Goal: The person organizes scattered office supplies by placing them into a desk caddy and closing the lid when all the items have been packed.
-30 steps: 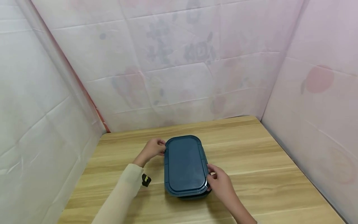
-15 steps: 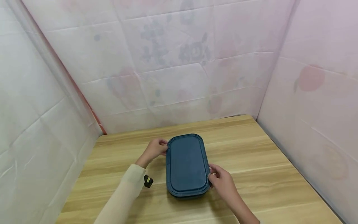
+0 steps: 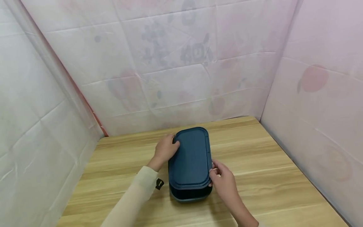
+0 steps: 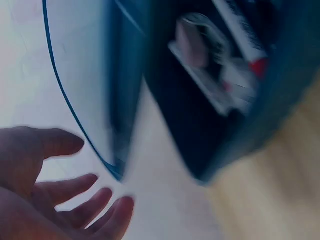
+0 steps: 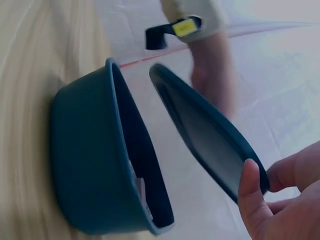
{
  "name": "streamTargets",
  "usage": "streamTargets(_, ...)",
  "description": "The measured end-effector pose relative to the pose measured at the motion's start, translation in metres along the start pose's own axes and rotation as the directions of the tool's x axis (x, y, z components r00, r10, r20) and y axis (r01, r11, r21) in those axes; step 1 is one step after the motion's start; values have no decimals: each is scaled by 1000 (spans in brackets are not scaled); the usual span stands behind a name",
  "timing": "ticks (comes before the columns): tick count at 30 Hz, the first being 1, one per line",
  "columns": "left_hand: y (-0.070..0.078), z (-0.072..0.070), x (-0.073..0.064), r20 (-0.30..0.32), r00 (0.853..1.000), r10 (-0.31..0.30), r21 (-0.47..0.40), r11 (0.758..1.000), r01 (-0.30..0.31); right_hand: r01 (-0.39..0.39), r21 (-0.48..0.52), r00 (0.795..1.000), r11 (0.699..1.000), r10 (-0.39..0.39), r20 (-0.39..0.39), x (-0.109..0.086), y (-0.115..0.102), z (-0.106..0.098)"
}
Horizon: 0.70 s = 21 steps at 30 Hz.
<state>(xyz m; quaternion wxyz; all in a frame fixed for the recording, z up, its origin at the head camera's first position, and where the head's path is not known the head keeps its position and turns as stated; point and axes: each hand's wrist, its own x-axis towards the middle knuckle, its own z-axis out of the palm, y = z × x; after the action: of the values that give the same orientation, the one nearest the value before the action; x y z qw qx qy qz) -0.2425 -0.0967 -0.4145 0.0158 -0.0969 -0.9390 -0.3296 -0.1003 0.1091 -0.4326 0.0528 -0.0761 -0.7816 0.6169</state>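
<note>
A dark blue lid (image 3: 191,157), raised and tilted, is over a matching blue box (image 5: 90,155). Between thumb and fingers, my right hand (image 3: 225,181) pinches the lid's edge. At the lid's far left corner is my left hand (image 3: 165,148); in the left wrist view its thumb is close to the lid's rim and its fingers are apart and loosely bent. Inside the box, blurred, lie a pale pink block (image 4: 192,45), a white tube-like item with a red end (image 4: 242,35) and other whitish pieces. The rest of the contents is hidden.
The box stands on a wood-grain table (image 3: 255,164). Pale printed sheets hang behind the table (image 3: 181,78) and at both sides. A black strap-like piece with a yellow label (image 5: 185,27) sits at the left sleeve.
The lid has lifted off the box, and its front end now shows a dark gap. My left hand has moved right and farther over the lid; my right hand has risen slightly with it.
</note>
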Motion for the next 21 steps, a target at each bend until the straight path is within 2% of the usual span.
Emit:
streamTargets(3,34,1,-4,-85,993,87,86,993,-80,36,-41,999,999,-38,-38,-2,-5,4)
streamTargets(5,57,2,-6,-101,985,141,111,985,-129,57,-58,997,997,-60,-54,-3,-8,7)
streamTargets(9,91,11,-6,-101,977,190,139,975,-175,87,-93,993,992,-93,-72,-4,-10,15)
streamTargets(14,110,20,-1,-79,977,196,207,962,-176,149,-197,978,969,-174,-117,-8,-11,24)
streamTargets(18,114,25,1,-56,983,176,242,957,-158,188,-278,963,942,-233,-138,-10,-13,31)
streamTargets(21,116,27,2,-66,984,166,246,958,-145,209,-315,951,926,-268,-157,-11,-13,36)
